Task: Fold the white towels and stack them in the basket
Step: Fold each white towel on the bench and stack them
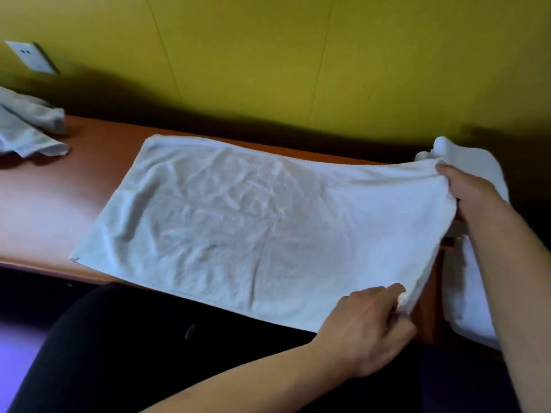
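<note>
A white towel point(253, 222) lies spread flat across the brown wooden table point(53, 198), creased in the middle. My left hand point(369, 326) pinches its near right corner at the table's front edge. My right hand point(468, 189) grips the far right corner, which is lifted slightly off the table. More white towel cloth point(465, 293) hangs past the table's right end, behind my right forearm. No basket is in view.
A crumpled white towel point(29, 129) lies at the table's far left. The yellow wall point(268, 55) stands right behind the table, with a socket plate point(31, 56) at upper left. My dark-clothed lap point(149, 353) is below the front edge.
</note>
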